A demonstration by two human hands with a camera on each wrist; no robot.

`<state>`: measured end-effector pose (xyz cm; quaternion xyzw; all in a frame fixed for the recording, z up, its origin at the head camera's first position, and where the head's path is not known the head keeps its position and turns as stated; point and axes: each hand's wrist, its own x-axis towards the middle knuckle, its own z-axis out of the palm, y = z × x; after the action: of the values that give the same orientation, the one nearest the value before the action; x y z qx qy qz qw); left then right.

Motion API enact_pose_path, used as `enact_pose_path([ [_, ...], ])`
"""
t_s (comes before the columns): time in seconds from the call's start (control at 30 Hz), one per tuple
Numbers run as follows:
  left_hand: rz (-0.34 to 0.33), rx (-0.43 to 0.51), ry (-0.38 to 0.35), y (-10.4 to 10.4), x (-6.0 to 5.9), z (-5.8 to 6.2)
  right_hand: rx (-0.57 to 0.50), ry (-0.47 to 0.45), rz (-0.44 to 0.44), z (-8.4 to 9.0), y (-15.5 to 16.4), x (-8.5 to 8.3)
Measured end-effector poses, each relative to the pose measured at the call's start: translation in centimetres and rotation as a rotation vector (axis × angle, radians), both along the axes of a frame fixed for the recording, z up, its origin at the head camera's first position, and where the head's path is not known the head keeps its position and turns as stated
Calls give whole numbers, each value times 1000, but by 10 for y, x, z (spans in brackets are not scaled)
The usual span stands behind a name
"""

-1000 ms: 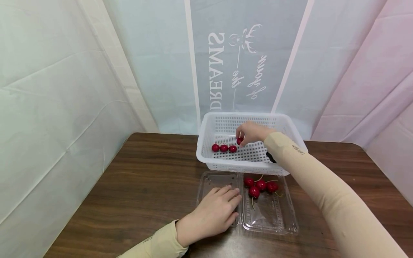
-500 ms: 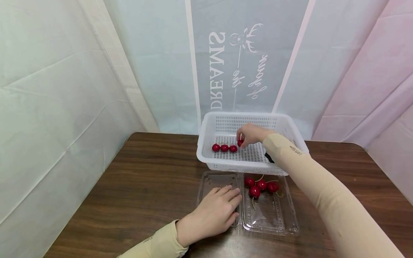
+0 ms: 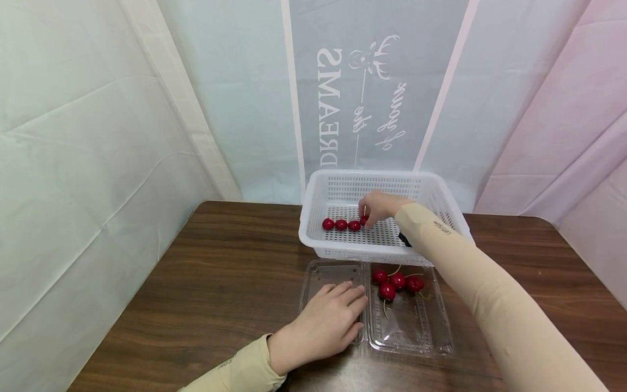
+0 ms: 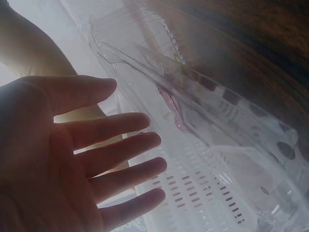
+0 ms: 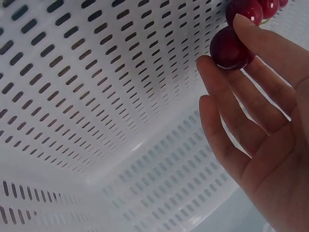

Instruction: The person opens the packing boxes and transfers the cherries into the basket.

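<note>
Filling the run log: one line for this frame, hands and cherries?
right hand: pinches cherry in white basket | left hand: flat on clear clamshell lid | cherries left in clamshell

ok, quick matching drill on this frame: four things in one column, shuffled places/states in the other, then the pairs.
Things
1. left hand
2. right hand
3. white basket
4. clear clamshell tray

States
A. holds four stemmed cherries
B. pinches a cherry
C. lies flat on the clear lid
D. has three cherries in a row on its floor

Pairs: 1-C, 2-B, 3-D, 4-A
</note>
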<state>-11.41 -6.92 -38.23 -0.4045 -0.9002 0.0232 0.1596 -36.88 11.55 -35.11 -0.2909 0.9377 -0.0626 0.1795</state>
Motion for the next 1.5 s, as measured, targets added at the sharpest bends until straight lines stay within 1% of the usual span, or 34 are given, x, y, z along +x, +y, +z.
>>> enact_pose_path([
  [0.13, -4, 6, -3, 0, 0, -1, 15, 4, -14, -1, 1, 0],
  [0.23, -5, 8, -8, 0, -1, -1, 21, -10, -24, 1, 1, 2],
  [0.53, -5, 10, -15, -1, 0, -1, 21, -39, -7, -1, 2, 3],
  [0.8, -9, 9, -9, -1, -1, -1, 38, -30, -9, -3, 0, 2],
  [1.0, -6, 7, -14, -2, -1, 0, 24, -41, -20, -4, -1, 2],
  [1.2, -7, 9, -10, -1, -1, 0, 34, -25, -11, -5, 0, 1],
  [1.37, -3, 8, -22, 0, -2, -1, 44, -15, 7, -6, 0, 0],
  [1.5, -5, 9, -20, -1, -2, 0, 42, -19, 0, -6, 0, 1],
])
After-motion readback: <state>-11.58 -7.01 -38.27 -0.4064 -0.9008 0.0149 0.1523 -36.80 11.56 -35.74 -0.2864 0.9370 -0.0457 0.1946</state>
